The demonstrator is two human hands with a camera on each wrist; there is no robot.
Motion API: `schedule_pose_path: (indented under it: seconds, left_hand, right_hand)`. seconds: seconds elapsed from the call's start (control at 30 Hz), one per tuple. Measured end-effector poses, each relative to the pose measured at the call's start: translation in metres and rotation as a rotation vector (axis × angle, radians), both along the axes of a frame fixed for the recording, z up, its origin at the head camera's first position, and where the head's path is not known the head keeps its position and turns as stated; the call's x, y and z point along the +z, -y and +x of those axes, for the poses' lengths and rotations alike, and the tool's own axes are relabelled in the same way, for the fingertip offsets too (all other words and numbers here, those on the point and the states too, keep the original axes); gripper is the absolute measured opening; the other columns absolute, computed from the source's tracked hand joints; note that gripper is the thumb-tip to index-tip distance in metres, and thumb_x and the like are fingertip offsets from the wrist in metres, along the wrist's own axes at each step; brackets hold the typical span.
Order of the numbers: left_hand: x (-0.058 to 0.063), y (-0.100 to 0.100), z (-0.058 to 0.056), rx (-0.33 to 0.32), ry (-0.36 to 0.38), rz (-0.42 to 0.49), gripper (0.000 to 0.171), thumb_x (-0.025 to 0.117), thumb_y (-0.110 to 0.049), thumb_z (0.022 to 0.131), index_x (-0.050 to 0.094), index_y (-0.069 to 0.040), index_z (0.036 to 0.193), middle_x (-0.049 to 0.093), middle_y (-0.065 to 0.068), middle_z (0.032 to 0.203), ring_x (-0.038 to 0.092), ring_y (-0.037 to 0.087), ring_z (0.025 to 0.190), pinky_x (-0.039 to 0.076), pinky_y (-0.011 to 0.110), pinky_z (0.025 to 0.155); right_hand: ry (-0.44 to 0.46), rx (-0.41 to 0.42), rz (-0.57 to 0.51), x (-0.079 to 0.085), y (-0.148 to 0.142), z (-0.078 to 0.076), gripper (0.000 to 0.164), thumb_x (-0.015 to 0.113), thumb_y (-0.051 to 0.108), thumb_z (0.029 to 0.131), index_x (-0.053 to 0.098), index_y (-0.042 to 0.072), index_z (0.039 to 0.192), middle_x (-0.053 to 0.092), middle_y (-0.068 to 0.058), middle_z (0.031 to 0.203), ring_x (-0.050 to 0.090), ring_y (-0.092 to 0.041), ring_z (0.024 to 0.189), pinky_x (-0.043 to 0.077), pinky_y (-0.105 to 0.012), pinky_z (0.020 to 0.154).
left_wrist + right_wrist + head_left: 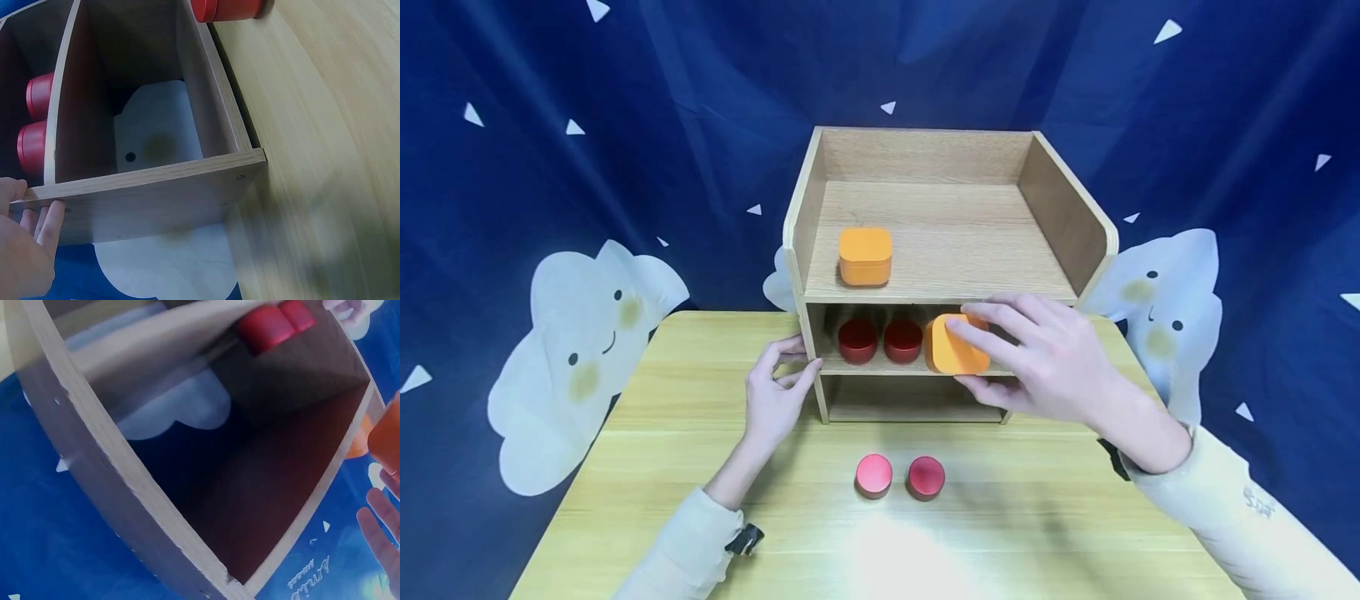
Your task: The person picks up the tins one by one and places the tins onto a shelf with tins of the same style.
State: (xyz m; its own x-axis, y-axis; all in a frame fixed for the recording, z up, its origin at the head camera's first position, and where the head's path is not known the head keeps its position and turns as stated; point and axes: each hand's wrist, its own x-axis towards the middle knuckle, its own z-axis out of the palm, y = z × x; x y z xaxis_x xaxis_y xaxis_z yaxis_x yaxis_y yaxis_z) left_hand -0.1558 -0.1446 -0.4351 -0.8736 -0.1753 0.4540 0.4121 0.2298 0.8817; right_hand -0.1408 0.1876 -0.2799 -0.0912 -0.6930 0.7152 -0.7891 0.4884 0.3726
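Observation:
My right hand [1048,362] holds an orange rounded-square tin [958,346] between thumb and fingers. The tin is in front of the middle compartment of a wooden shelf [925,297], right of two dark red round tins [857,341] standing inside. In the right wrist view the held tin [386,439] shows at the right edge, only partly. My left hand [775,396] grips the front edge of the shelf's left side panel, thumb in front and fingers outside, as the left wrist view shows too. Another orange tin [865,257] sits on the top deck at the left.
Two red round tins, a lighter one [874,475] and a darker one [926,477], stand on the wooden table [700,433] before the shelf. Below the middle compartment lies a lower compartment [917,398]. A blue curtain [715,108] with cloud figures hangs behind.

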Motion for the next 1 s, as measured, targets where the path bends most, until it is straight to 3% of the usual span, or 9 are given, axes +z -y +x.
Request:
schedule_pose_path:
  seconds: [0.33, 0.5, 0.73, 1.0]
  left_hand:
    - [0.001, 0.001, -0.002, 0.000, 0.002, -0.007, 0.037, 0.079, 0.005, 0.089, 0.068, 0.005, 0.125, 0.072, 0.024, 0.114, 0.066, -0.001, 0.097, 0.067, 0.016, 0.080]
    - [0.001, 0.001, -0.001, 0.002, 0.007, -0.014, 0.037, 0.079, 0.005, 0.089, 0.068, 0.005, 0.124, 0.072, 0.024, 0.115, 0.065, -0.002, 0.097, 0.066, 0.015, 0.080]
    - [0.002, 0.001, 0.000, 0.008, 0.010, -0.014, 0.037, 0.079, 0.005, 0.089, 0.068, 0.005, 0.124, 0.072, 0.025, 0.114, 0.065, -0.002, 0.097, 0.066, 0.015, 0.080]
    - [0.002, 0.001, 0.000, 0.006, 0.009, -0.016, 0.037, 0.079, 0.005, 0.089, 0.067, 0.005, 0.124, 0.072, 0.025, 0.114, 0.066, -0.001, 0.097, 0.066, 0.015, 0.080]
  right_hand:
    - [0.002, -0.029, 0.021, 0.022, 0.007, -0.022, 0.045, 0.059, 0.045, 0.101, 0.073, 0.013, 0.129, 0.078, -0.014, 0.108, 0.071, -0.032, 0.089, 0.065, -0.044, 0.062]
    - [0.003, -0.053, 0.017, 0.026, 0.009, -0.034, 0.046, 0.058, 0.048, 0.102, 0.073, 0.014, 0.129, 0.077, -0.014, 0.109, 0.071, -0.033, 0.090, 0.063, -0.044, 0.060]
    - [0.012, -0.144, 0.047, 0.029, 0.010, -0.048, 0.046, 0.061, 0.047, 0.099, 0.073, 0.015, 0.130, 0.077, -0.013, 0.114, 0.070, -0.034, 0.097, 0.065, -0.045, 0.068]
    - [0.024, -0.150, 0.056, 0.032, 0.015, -0.061, 0.048, 0.066, 0.044, 0.095, 0.071, 0.015, 0.133, 0.076, -0.012, 0.115, 0.069, -0.034, 0.096, 0.063, -0.045, 0.063]
